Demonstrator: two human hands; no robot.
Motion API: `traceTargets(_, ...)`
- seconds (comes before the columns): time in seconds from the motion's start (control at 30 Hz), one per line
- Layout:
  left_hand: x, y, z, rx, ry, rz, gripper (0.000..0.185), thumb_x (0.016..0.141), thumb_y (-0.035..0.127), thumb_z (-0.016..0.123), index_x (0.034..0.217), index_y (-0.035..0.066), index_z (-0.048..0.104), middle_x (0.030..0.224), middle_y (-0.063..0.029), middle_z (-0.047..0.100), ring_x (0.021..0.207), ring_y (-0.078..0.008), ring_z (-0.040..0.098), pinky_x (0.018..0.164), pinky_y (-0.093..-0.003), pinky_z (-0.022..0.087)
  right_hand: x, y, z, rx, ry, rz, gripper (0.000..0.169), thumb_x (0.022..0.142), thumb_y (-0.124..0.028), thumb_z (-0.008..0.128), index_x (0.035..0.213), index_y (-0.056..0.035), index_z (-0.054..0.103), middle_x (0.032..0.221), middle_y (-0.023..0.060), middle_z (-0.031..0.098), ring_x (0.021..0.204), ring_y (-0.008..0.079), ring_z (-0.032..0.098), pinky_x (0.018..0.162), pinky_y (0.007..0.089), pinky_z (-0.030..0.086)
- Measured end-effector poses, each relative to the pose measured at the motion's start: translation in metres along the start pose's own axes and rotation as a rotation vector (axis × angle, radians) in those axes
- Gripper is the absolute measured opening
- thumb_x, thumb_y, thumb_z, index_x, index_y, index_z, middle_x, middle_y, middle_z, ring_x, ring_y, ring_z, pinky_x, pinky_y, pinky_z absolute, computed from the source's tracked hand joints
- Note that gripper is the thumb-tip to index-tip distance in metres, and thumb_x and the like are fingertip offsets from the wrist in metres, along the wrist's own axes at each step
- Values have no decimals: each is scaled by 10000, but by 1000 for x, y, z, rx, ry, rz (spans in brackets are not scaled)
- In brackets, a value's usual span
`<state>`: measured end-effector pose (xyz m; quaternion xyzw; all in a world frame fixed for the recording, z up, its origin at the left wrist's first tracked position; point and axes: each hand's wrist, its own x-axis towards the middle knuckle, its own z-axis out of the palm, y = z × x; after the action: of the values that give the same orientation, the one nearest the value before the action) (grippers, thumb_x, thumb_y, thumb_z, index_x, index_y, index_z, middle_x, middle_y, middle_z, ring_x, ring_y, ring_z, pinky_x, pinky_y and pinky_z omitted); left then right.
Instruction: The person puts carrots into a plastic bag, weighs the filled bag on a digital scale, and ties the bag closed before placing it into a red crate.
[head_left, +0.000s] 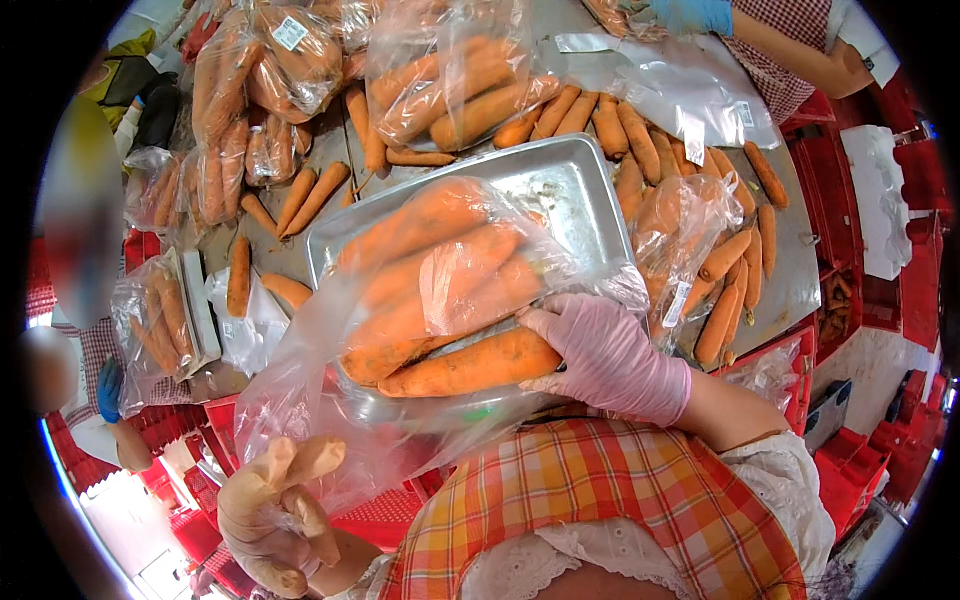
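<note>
A clear plastic bag (300, 405) lies over a shallow metal tray (600, 202), with several large carrots (442, 277) inside it. At the lower edge of these, my right hand (611, 360), in a pinkish glove, grips a carrot (480, 364) by its right end; whether film lies between them I cannot tell. My left hand (281, 510), in a pale glove, is at the loose lower left end of the bag, its fingers curled and spread; whether they pinch the film is unclear. A label shows on the bagged carrots.
Loose carrots (637, 142) and filled carrot bags (450, 90) surround the tray on the metal table (795, 277). Flat empty bags (675, 90) lie at the back right. Co-workers' gloved hands are at upper right (690, 15) and far left (110, 390). Red crates stand around the table.
</note>
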<state>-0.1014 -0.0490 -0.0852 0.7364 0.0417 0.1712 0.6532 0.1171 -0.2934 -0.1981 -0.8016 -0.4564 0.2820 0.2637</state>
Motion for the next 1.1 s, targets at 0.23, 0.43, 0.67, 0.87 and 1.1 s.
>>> traceTargets(0.23, 27, 1, 27, -40, 57, -370, 797, 660, -38, 716, 1371, -138, 368, 1417, -327, 416, 569, -36, 564, 435, -139, 362, -7, 3, -33, 510, 260, -285, 683, 690, -131, 855, 1280, -72, 514, 1281, 113, 583, 1184, 228, 574, 985, 325, 466)
traceTargets(0.43, 39, -7, 57, 426, 69, -531, 819, 603, -5, 799, 1370, 16, 513, 1238, -88, 644, 509, 12, 410, 428, -166, 316, -26, -4, -64, 862, 328, -272, 786, 630, -37, 883, 1312, -76, 493, 1347, 103, 528, 1257, 201, 497, 1047, 341, 419)
traceTargets(0.67, 37, -13, 81, 338, 271, -283, 665, 612, 16, 850, 1241, 32, 636, 935, 11, 691, 601, 0, 409, 503, -169, 305, -45, -12, -82, 1135, 322, -224, 879, 620, -39, 894, 1360, -29, 421, 1399, 106, 458, 1291, 212, 458, 1079, 371, 389)
traceTargets(0.87, 33, -7, 83, 559, 272, -173, 562, 623, 3, 836, 1164, 45, 691, 894, 5, 695, 603, -2, 392, 517, -158, 290, -52, -7, -80, 1026, 416, -357, 771, 717, 24, 749, 1399, -15, 390, 1434, 114, 438, 1343, 192, 401, 1111, 345, 342)
traceTargets(1.1, 35, -13, 99, 674, 212, 97, 551, 662, 20, 823, 1192, 57, 677, 867, -48, 720, 561, -9, 403, 481, -171, 302, -65, -4, -83, 1147, 418, -339, 695, 724, 35, 697, 1357, -7, 415, 1431, 128, 442, 1332, 192, 409, 1092, 329, 359)
